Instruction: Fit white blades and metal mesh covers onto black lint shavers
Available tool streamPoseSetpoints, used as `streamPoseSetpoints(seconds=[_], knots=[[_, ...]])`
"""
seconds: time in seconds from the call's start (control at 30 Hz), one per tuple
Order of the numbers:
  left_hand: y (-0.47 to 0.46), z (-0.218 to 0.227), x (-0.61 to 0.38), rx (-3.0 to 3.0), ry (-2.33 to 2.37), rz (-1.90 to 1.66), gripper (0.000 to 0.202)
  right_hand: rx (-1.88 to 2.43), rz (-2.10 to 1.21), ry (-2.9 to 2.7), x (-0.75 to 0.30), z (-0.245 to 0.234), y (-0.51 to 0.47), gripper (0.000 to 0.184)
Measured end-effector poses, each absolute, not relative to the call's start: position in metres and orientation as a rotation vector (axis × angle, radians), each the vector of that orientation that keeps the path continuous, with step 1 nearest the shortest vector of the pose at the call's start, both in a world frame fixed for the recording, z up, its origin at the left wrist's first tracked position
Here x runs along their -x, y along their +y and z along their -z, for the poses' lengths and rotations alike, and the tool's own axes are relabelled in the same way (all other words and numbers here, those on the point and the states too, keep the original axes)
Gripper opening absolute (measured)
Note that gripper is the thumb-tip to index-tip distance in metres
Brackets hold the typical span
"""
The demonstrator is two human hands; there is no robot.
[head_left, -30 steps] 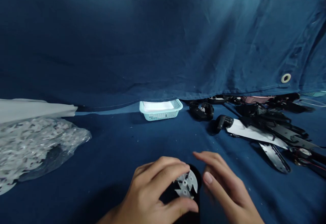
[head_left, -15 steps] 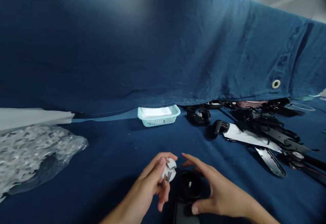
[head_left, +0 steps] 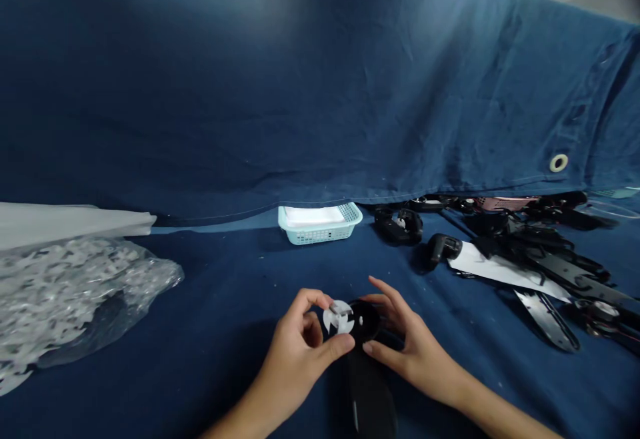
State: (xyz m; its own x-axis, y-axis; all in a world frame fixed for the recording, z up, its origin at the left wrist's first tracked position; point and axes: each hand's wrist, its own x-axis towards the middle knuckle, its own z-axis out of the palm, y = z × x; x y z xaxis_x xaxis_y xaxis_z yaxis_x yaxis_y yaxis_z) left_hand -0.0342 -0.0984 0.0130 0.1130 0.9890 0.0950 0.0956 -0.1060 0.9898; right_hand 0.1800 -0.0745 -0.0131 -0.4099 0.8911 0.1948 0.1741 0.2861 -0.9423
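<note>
My left hand (head_left: 305,342) pinches a small white round plastic part (head_left: 339,318) with notches cut in it, between thumb and forefinger. Just right of that part is the round, cup-like end (head_left: 369,322) of a long black plastic housing (head_left: 367,386), with a small white post inside the cup. My right hand (head_left: 405,339) wraps this cup, thumb at its near rim and fingers behind it, with the forefinger raised. The white part sits beside the cup's left rim; whether they touch I cannot tell.
A clear bag of white plastic parts (head_left: 95,299) lies at left. A light-blue basket (head_left: 320,234) holding white sheets stands at the back. Black housings (head_left: 530,246) and a motor-like part (head_left: 603,312) are heaped at right. A blue cloth (head_left: 300,92) hangs behind.
My left hand has turned the white part and brought it up to the cup. My right hand has closed round the cup, and the black housing has shifted upward in view.
</note>
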Motion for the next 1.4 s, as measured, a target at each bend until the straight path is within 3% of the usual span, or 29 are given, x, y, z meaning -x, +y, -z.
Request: streamPoseSetpoints(seconds=[0.33,0.87,1.13,1.4], knots=[[-0.083,0.018,0.046,-1.371,1.378,-1.25,0.051,0.981,-1.109,-1.9,-0.165,0.017,-0.05,0.069],[-0.073,0.014,0.05,-1.209,1.269,-1.143,0.04,0.972,-1.248,-1.825,-0.162,0.015,-0.052,0.071],[-0.087,-0.001,0.048,-1.465,1.202,-1.139,0.042,0.858,-1.194,-1.932,-0.166,0.028,-0.052,0.079],[-0.087,0.002,0.047,-1.588,1.134,-1.117,0.033,0.815,-1.125,-2.022,-0.17,0.026,-0.053,0.075]])
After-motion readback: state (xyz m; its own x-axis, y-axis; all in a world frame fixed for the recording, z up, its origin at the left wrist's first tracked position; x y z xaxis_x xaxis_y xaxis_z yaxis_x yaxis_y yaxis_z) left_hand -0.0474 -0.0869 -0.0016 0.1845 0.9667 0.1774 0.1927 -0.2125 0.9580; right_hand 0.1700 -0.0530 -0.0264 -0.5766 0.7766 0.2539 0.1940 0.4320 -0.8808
